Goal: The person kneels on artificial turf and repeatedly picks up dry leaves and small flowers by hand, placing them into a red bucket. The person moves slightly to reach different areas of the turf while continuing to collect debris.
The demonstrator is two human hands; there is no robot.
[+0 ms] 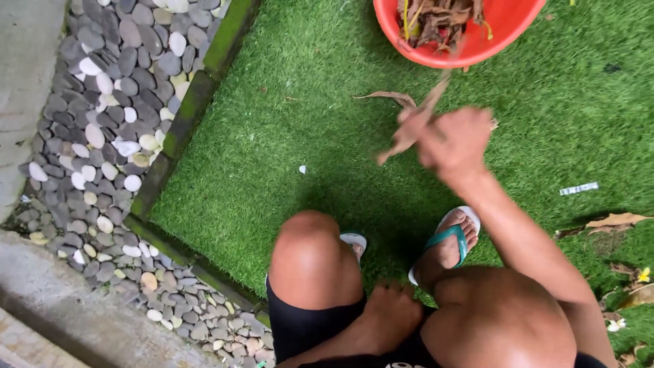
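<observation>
**Dry leaves in hand, just short of the red basin**

The right hand [455,142] is closed around a small bunch of dry brown leaves [407,129]. The fingers are curled tight, and the leaf tips stick out to the left and toward the far side. The hand is blurred, so the exact finger placement cannot be made out. It is held above the green turf [286,136], near the middle of the scene and slightly right.

Just beyond the hand, at the far edge of the view, stands a red basin [477,48], already holding a heap of similar dead leaves and twigs. The held bunch sits close to its near rim but apart from it, not yet over the opening.

The left hand [392,313] rests low between the knees in a loose fist with nothing visible in it. The person crouches in flip-flops [449,238].

By the look of it, this is the carrying step of gathering litter: leaves picked up, not yet dropped. The next move would call for reaching a little farther so the bunch clears the rim, then opening the fingers fully so nothing falls short.

More fallen leaves [616,220] lie on the turf at the right. On the left a dark edging strip separates the turf from a pebble bed [102,123].
</observation>
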